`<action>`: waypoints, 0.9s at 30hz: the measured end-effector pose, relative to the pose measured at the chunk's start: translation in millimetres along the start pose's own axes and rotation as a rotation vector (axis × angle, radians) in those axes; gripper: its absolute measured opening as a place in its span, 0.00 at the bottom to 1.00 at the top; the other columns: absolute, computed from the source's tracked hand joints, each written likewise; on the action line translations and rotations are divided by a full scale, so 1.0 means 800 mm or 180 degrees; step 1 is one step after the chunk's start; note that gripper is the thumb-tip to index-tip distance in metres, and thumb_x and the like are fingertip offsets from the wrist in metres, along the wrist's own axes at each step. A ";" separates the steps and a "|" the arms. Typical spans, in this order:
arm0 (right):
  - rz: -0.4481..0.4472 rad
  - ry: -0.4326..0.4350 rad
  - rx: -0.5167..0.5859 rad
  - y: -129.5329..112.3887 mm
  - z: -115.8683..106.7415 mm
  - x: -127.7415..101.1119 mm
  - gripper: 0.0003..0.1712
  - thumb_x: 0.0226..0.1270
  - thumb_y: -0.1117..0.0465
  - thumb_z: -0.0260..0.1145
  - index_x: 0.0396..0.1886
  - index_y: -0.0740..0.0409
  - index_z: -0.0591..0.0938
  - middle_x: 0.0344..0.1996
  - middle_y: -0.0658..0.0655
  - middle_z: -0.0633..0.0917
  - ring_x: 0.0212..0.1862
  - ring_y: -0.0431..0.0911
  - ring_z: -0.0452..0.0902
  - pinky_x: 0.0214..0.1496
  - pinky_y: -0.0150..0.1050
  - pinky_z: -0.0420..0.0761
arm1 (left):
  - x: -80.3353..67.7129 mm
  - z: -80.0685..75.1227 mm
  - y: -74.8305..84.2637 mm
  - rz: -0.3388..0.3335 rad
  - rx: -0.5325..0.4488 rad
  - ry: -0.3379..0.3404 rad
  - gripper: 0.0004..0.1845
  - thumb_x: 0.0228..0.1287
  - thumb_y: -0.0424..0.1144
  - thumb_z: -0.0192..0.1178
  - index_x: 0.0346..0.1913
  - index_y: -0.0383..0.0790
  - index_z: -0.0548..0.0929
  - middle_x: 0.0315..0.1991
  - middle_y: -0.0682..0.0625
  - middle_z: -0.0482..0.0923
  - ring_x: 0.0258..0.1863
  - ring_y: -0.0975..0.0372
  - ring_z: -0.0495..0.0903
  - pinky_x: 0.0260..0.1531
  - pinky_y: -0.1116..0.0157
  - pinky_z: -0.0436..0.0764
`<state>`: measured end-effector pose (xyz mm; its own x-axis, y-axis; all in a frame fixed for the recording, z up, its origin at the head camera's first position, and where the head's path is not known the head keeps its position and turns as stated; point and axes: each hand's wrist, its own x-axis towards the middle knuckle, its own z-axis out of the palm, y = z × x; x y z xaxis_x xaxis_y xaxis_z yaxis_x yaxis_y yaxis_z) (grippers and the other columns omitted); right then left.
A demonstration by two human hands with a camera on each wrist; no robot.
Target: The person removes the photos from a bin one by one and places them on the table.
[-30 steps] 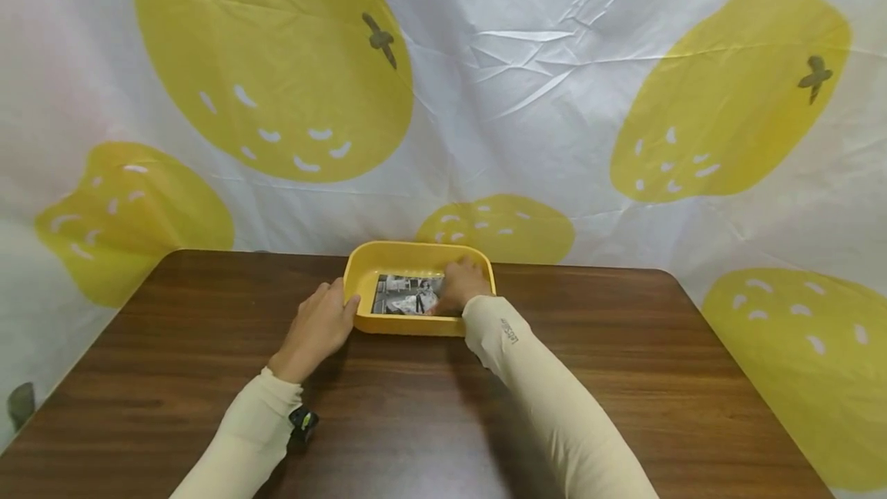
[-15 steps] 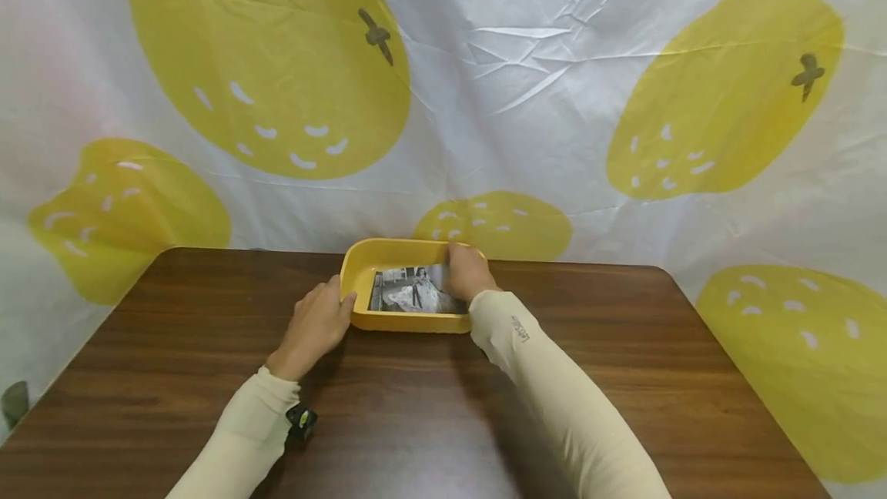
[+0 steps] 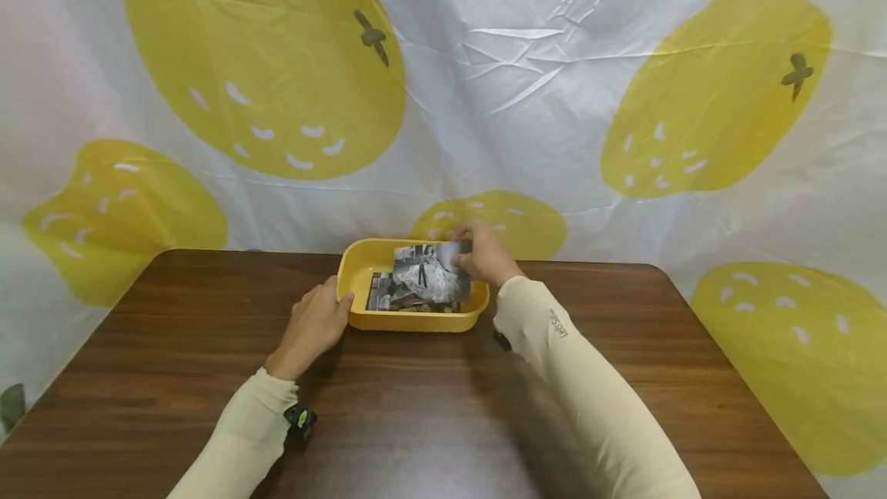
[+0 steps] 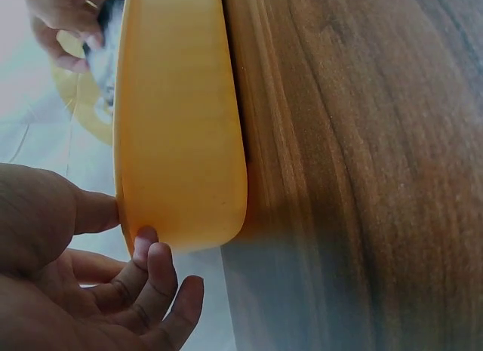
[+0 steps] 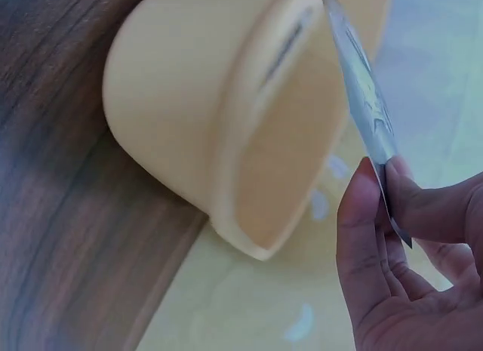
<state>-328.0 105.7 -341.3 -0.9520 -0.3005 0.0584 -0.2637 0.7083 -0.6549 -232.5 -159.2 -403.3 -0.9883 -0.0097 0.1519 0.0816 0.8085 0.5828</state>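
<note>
A yellow plastic bin (image 3: 412,322) stands on the wooden table by the far edge. My left hand (image 3: 313,329) pinches its left rim; in the left wrist view the thumb of that hand (image 4: 83,268) lies on one side of the bin wall (image 4: 181,124) and fingers on the other. My right hand (image 3: 488,254) pinches a black-and-white photo (image 3: 431,277) by its right edge, tilted above the bin. Thumb and fingers of the right hand (image 5: 411,253) grip the thin photo (image 5: 370,102) at one end in the right wrist view. Another black-and-white picture (image 3: 377,295) lies in the bin, partly covered.
The brown wooden table (image 3: 416,422) spreads out in front of the bin and to both sides. Right behind it hangs a white cloth (image 3: 513,129) printed with yellow fruit.
My right hand has taken hold of the photo and lifted it up and to the right, uncovering another picture beneath. The left hand stays on the rim.
</note>
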 end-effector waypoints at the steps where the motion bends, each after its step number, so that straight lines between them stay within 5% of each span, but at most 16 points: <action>1: -0.0001 0.0021 0.0069 -0.001 -0.004 -0.003 0.18 0.65 0.71 0.70 0.53 0.64 0.78 0.58 0.68 0.78 0.43 0.55 0.77 0.36 0.41 0.81 | 0.000 0.000 0.000 -0.0003 -0.0002 -0.0012 0.24 0.79 0.38 0.51 0.64 0.20 0.69 0.47 0.30 0.79 0.49 0.41 0.79 0.50 0.41 0.75; 12: -0.0079 0.0079 0.0557 0.001 -0.023 -0.048 0.18 0.62 0.71 0.74 0.51 0.65 0.81 0.39 0.67 0.85 0.32 0.48 0.79 0.30 0.39 0.80 | 0.000 0.003 -0.004 0.0018 -0.0007 0.0025 0.24 0.79 0.39 0.51 0.63 0.19 0.70 0.45 0.30 0.79 0.48 0.40 0.79 0.51 0.41 0.74; 27: -0.0046 -0.0184 0.0730 0.025 0.017 -0.126 0.18 0.56 0.72 0.77 0.45 0.64 0.80 0.23 0.59 0.80 0.18 0.54 0.78 0.26 0.52 0.83 | 0.001 -0.001 -0.004 0.0053 -0.0155 0.0034 0.17 0.78 0.38 0.52 0.55 0.25 0.75 0.34 0.41 0.77 0.36 0.49 0.77 0.41 0.45 0.75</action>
<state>-235.2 141.7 -370.4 -0.9362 -0.3503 0.0300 -0.2287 0.5418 -0.8088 -233.5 -161.9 -404.4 -0.9854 -0.0029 0.1702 0.1045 0.7789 0.6184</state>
